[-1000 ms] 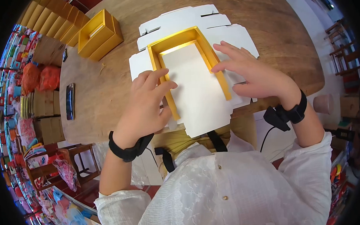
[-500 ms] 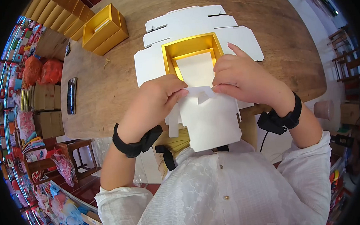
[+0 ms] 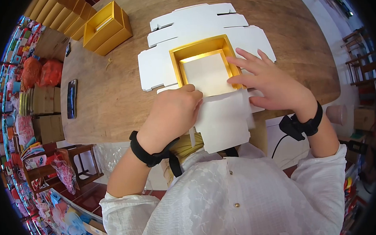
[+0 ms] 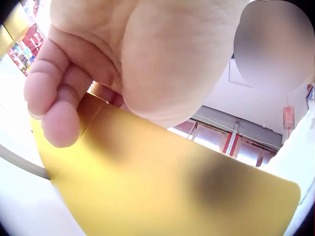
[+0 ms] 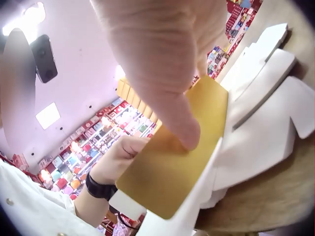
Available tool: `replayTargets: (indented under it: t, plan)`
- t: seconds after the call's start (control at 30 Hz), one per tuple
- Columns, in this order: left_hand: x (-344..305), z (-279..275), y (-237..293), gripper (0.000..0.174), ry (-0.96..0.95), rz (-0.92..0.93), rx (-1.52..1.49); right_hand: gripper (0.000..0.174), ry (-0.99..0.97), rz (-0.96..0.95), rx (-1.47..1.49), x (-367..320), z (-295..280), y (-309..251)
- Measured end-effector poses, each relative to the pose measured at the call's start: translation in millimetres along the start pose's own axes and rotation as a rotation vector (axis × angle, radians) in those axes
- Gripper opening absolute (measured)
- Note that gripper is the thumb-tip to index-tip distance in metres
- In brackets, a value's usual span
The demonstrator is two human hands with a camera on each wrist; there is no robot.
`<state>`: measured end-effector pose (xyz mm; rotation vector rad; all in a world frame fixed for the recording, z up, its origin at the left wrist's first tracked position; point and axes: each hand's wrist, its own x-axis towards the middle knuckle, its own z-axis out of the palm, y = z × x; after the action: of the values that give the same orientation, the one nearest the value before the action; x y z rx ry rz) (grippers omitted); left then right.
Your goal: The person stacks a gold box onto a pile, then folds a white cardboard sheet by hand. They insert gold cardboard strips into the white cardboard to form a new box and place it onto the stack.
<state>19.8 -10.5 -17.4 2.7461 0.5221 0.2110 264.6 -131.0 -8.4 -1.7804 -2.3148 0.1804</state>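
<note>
A partly folded cardboard box, gold with a white floor [image 3: 205, 72], lies near the table's front edge. Its white end panel [image 3: 224, 135] reaches past that edge toward the person's lap. My left hand [image 3: 175, 111] grips the box's near left corner, fingers curled; in the left wrist view, fingertips [image 4: 61, 125] lie against the gold outer side [image 4: 147, 172]. Spread fingers of my right hand [image 3: 274, 82] reach over the right wall from outside. From the right wrist, my thumb [image 5: 184, 132] rests straight along that wall's gold outer face [image 5: 172, 172].
Flat white box blanks [image 3: 192, 25] lie stacked beneath and behind the box. Finished gold boxes [image 3: 106, 28] stand at the back left, beside a row of stacked ones [image 3: 62, 16]. A phone [image 3: 72, 98] lies near the table's left edge.
Both hands first lay along the side walls, then pinched a white flap at the near end. Now the right hand has let go and spread to the right wall; the left has curled at the near-left corner.
</note>
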Motion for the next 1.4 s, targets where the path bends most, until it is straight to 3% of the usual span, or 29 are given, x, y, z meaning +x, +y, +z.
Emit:
replayTargets:
  t: [0.1, 0.17, 0.2, 0.27, 0.33, 0.4, 0.43, 0.53, 0.6, 0.7, 0.8, 0.93, 1.0, 1.1, 1.17, 1.2, 1.27, 1.3, 1.33, 1.4]
  plan:
    - [0.6, -4.3, -3.4, 0.007, -0.09, -0.064, -0.022, 0.014, 0.043, -0.034, -0.035, 8.2, 12.8, -1.1]
    - [-2.4, -10.7, -15.6, 0.01, -0.128, -0.005, -0.303, 0.015, 0.07, -0.042, -0.059, 12.1, 22.1, -3.4]
    - [-6.0, -15.3, -19.0, 0.01, -0.128, -0.006, -0.3, 0.017, 0.095, -0.049, -0.08, 13.3, 24.4, -4.5]
    - [-10.9, -24.7, -21.3, 0.02, -0.047, 0.095, -0.562, 0.017, 0.1, -0.046, -0.099, 14.4, 24.4, -5.6]
    - [-12.0, -23.3, -15.5, 0.025, 0.009, 0.181, -0.382, 0.017, 0.099, -0.044, -0.116, 12.8, 23.3, -8.4]
    - [-17.2, -21.1, -9.4, 0.02, -0.046, 0.055, -0.143, 0.016, 0.088, -0.065, -0.116, 12.3, 19.9, -13.8]
    - [-18.5, -12.6, -10.4, 0.013, 0.03, 0.076, -0.089, 0.016, 0.089, -0.066, -0.114, 11.2, 19.4, -17.9]
    - [-24.2, -1.0, 2.5, 0.012, 0.059, 0.076, 0.11, 0.013, 0.017, -0.126, -0.071, 2.7, 25.8, -32.1]
    - [-25.2, 4.5, 2.0, 0.014, 0.116, 0.097, 0.122, 0.015, 0.163, -0.077, 0.021, 0.7, 33.5, -34.5]
    - [-27.5, 4.5, 1.1, 0.014, 0.127, 0.078, 0.078, 0.02, 0.079, -0.132, 0.114, -23.8, 27.2, -32.0]
    - [-25.6, 3.8, 1.1, 0.013, 0.096, 0.083, 0.08, 0.024, 0.065, -0.192, -0.064, -49.3, 45.7, -33.8]
    - [-21.9, 5.5, -0.8, 0.016, 0.124, 0.095, 0.03, 0.026, 0.11, -0.174, 0.033, -44.0, 54.3, -32.4]
    - [-22.0, 3.2, -2.0, 0.019, 0.131, 0.089, 0.028, 0.026, 0.301, -0.231, 0.059, -37.0, 61.3, -27.8]
    - [-21.0, -7.3, -0.5, 0.019, 0.037, 0.076, 0.022, 0.027, 0.386, -0.205, 0.179, -26.5, 59.0, -27.3]
    - [-21.8, -17.7, -1.5, 0.019, -0.175, 0.07, -0.133, 0.027, 0.397, -0.198, 0.283, -19.3, 51.9, -33.0]
    - [-21.1, -19.9, -6.7, 0.019, -0.175, 0.068, -0.132, 0.028, 0.404, -0.191, 0.388, -17.5, 50.1, -35.5]
    - [-17.2, -26.6, -22.9, 0.016, -0.336, 0.042, -0.492, 0.03, 0.425, -0.118, 0.462, -17.6, 54.9, -37.5]
    - [-19.2, -35.4, -28.7, 0.021, -0.42, -0.077, -0.757, 0.032, 0.447, -0.036, 0.533, -17.6, 57.1, -37.0]
    - [-20.7, -35.3, -29.3, 0.021, -0.432, -0.067, -0.756, 0.032, 0.453, -0.022, 0.531, -18.7, 59.3, -36.3]
    - [-33.1, -32.9, -24.2, 0.029, -0.234, -0.278, -1.122, 0.043, 0.517, 0.008, 0.618, -18.4, 63.7, -40.0]
